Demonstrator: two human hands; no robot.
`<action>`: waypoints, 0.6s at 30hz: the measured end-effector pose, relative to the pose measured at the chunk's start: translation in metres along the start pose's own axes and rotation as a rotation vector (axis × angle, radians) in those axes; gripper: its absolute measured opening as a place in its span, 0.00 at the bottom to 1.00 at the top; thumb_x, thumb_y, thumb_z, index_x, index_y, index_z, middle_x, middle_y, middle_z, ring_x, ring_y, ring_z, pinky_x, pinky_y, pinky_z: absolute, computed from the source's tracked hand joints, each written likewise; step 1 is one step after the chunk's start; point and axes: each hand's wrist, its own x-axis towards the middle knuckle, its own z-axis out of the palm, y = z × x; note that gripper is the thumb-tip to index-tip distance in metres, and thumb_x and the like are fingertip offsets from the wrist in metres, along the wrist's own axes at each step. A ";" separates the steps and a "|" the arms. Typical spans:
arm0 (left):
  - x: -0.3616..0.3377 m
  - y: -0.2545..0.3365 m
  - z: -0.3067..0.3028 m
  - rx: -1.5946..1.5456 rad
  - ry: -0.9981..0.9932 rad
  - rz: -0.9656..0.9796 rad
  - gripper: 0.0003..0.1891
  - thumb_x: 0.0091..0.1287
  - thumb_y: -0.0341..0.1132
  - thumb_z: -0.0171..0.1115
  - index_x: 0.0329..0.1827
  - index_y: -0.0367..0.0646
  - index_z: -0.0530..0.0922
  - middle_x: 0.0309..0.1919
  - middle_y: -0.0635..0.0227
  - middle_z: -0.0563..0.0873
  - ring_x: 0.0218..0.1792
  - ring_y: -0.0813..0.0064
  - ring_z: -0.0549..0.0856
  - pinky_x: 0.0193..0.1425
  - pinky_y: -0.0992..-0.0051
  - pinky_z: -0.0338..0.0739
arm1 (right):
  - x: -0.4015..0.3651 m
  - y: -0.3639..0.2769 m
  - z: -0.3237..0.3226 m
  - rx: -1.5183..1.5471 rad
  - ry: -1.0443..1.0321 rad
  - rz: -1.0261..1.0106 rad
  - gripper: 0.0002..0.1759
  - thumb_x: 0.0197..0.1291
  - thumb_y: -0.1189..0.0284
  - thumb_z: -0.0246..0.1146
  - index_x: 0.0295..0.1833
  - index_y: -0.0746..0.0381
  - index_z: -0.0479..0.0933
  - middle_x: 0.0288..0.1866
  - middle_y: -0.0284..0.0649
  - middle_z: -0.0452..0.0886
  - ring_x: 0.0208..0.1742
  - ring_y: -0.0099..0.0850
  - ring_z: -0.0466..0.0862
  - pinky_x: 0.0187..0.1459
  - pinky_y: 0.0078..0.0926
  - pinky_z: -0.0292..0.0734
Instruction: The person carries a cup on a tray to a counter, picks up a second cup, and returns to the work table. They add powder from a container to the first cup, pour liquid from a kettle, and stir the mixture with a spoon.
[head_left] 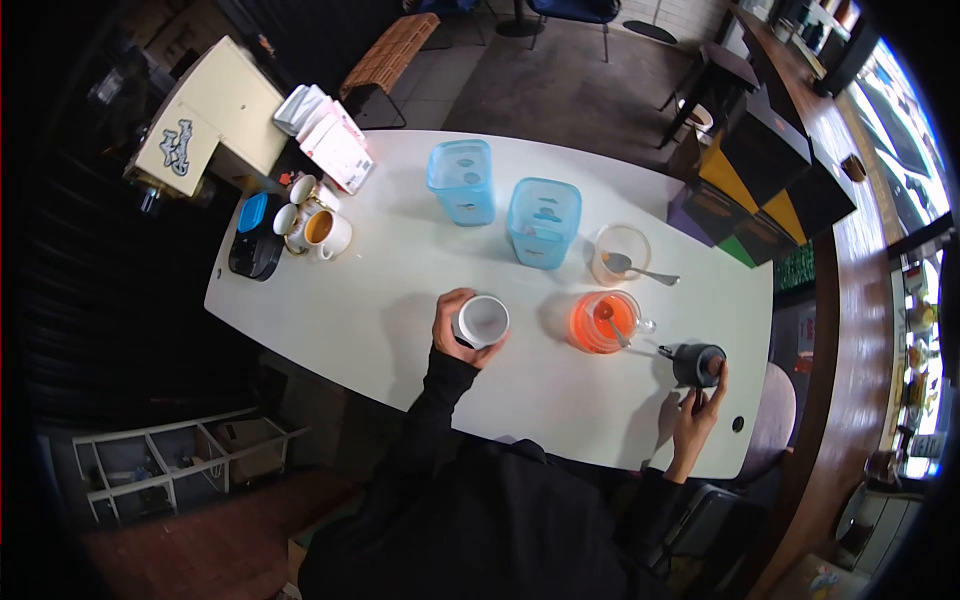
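Observation:
My left hand (457, 335) is wrapped round a white cup (484, 321) near the middle of the white table (400, 290). At the right, the fingers of my right hand (700, 412) touch a dark teapot-like pot (697, 365) with a short spout pointing left. Between the hands stands a glass pitcher (603, 322) of orange-red liquid with a spoon in it. Just behind the pitcher is a clear container (621, 252) with a metal spoon (640, 268) resting in it and over its rim.
Two blue plastic containers (463, 185) (543, 225) stand toward the back. Several mugs (318, 228), a black box with a blue top (256, 238) and stacked packets (325, 135) sit at the left. Dark and yellow boxes (765, 160) stand at the back right.

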 end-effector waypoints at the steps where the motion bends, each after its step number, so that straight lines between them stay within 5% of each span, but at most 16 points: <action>1: -0.004 0.012 0.004 -0.093 -0.038 -0.005 0.36 0.46 0.33 0.80 0.56 0.42 0.65 0.54 0.54 0.76 0.56 0.59 0.78 0.59 0.62 0.74 | 0.000 0.004 -0.002 -0.005 -0.034 0.082 0.41 0.61 0.89 0.49 0.79 0.51 0.53 0.61 0.41 0.75 0.27 0.19 0.71 0.29 0.20 0.69; 4: -0.020 0.030 0.028 -0.437 -0.138 -0.039 0.35 0.49 0.35 0.77 0.51 0.43 0.57 0.52 0.51 0.78 0.54 0.62 0.79 0.57 0.62 0.74 | 0.002 -0.013 -0.003 0.025 -0.028 0.036 0.42 0.60 0.89 0.49 0.79 0.50 0.53 0.51 0.41 0.79 0.26 0.18 0.71 0.26 0.18 0.68; 5: -0.027 0.037 0.030 -0.488 -0.211 -0.153 0.36 0.49 0.38 0.77 0.50 0.42 0.58 0.50 0.53 0.79 0.52 0.66 0.80 0.56 0.65 0.76 | 0.002 -0.012 -0.009 0.064 -0.093 0.155 0.42 0.57 0.89 0.48 0.78 0.56 0.53 0.72 0.52 0.67 0.52 0.37 0.83 0.55 0.32 0.77; 8: -0.052 0.035 0.046 -0.542 -0.369 -0.264 0.42 0.45 0.52 0.82 0.50 0.40 0.60 0.45 0.57 0.82 0.44 0.76 0.82 0.49 0.72 0.79 | 0.002 -0.019 -0.011 0.106 -0.108 0.251 0.41 0.57 0.90 0.48 0.78 0.56 0.54 0.72 0.52 0.67 0.48 0.33 0.84 0.53 0.30 0.78; 10: -0.045 0.061 0.050 -0.508 -0.412 -0.184 0.35 0.47 0.38 0.77 0.54 0.38 0.65 0.42 0.65 0.81 0.42 0.74 0.83 0.48 0.71 0.79 | 0.002 -0.024 -0.013 0.132 -0.103 0.270 0.41 0.57 0.91 0.47 0.78 0.55 0.55 0.71 0.51 0.68 0.45 0.31 0.84 0.49 0.27 0.80; 14: -0.036 0.068 0.065 -0.573 -0.635 -0.226 0.36 0.45 0.41 0.80 0.55 0.40 0.68 0.43 0.65 0.82 0.41 0.75 0.83 0.49 0.73 0.79 | -0.001 -0.025 -0.014 0.196 -0.092 0.189 0.41 0.57 0.91 0.49 0.77 0.55 0.56 0.68 0.46 0.71 0.39 0.26 0.80 0.43 0.23 0.78; 18: -0.032 0.068 0.081 -0.427 -0.758 -0.015 0.29 0.41 0.34 0.79 0.49 0.45 0.76 0.44 0.65 0.82 0.44 0.69 0.85 0.48 0.71 0.80 | -0.010 -0.025 -0.018 0.187 -0.044 0.207 0.41 0.56 0.91 0.50 0.77 0.54 0.60 0.62 0.35 0.76 0.30 0.17 0.71 0.35 0.16 0.71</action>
